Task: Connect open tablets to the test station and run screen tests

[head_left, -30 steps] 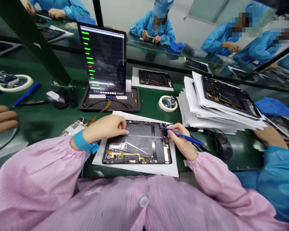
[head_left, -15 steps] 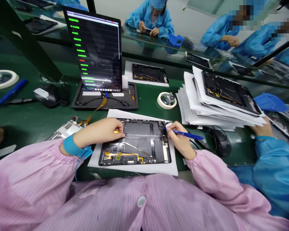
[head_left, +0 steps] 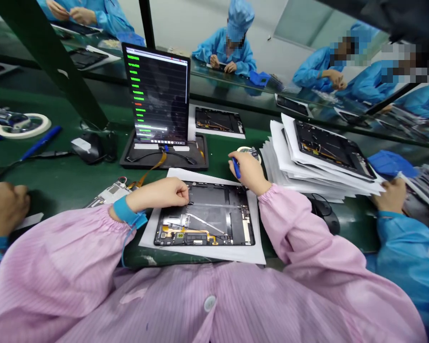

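An opened tablet shell (head_left: pixel 209 216) with ribbon cables and small boards showing lies on a white paper sheet (head_left: pixel 148 238) before me. My left hand (head_left: pixel 173 192) is closed in a pinch at the shell's upper left edge; whatever its fingertips hold is hidden. A teal band (head_left: pixel 125 209) circles that wrist. My right hand (head_left: pixel 249 170) is closed around a blue pen-like tool (head_left: pixel 236 167), above the shell's upper right side. Just behind that hand, a tape roll (head_left: pixel 243 149) with a shiny dark piece in it is partly covered.
A lit tablet screen (head_left: pixel 160 95) stands in a black tray (head_left: pixel 146 163). Stacked papers (head_left: pixel 282 159) bear another opened shell (head_left: pixel 334 147) at right. Two mice (head_left: pixel 87 147), a second tape roll (head_left: pixel 39 126) and a loose board (head_left: pixel 109 193) lie around. Co-workers' hands (head_left: pixel 391 195) flank me.
My right hand has lifted off the shell's right side and moved up and left with the blue tool, towards the tape roll. The left hand keeps its pinch; the yellow piece at its fingers no longer shows.
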The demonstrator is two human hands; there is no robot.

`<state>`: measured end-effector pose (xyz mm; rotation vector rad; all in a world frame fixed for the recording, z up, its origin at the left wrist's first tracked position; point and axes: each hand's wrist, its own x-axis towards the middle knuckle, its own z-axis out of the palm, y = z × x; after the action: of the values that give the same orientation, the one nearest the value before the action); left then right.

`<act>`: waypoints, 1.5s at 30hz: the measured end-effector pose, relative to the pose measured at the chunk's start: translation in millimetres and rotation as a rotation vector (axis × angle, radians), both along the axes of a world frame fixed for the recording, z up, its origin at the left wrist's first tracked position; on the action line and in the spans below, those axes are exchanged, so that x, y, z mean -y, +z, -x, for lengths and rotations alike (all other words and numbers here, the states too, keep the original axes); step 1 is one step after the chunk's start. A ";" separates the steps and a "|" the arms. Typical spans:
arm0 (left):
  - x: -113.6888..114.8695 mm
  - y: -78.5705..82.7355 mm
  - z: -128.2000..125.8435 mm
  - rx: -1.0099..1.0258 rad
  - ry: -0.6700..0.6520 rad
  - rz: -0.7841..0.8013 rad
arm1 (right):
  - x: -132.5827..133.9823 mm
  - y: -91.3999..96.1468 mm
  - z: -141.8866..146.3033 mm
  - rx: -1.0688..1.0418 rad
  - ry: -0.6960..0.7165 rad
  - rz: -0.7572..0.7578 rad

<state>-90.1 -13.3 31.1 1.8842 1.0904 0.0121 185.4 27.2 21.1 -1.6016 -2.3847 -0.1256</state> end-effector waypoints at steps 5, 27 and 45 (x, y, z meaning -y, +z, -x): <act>-0.2 0.4 2.1 0.050 0.029 -0.001 | -45.7 2.6 14.4 0.116 0.054 0.056; -13.0 10.1 10.5 0.431 0.471 -0.416 | 23.0 -23.6 30.1 -0.372 0.231 0.282; -6.3 22.0 15.5 0.889 0.759 -0.528 | -158.7 66.6 -6.5 -0.765 -0.378 -0.128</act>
<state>-105.6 -6.9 53.1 1.4646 1.1154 1.5310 191.9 185.9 87.7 -1.6303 -1.4673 0.2220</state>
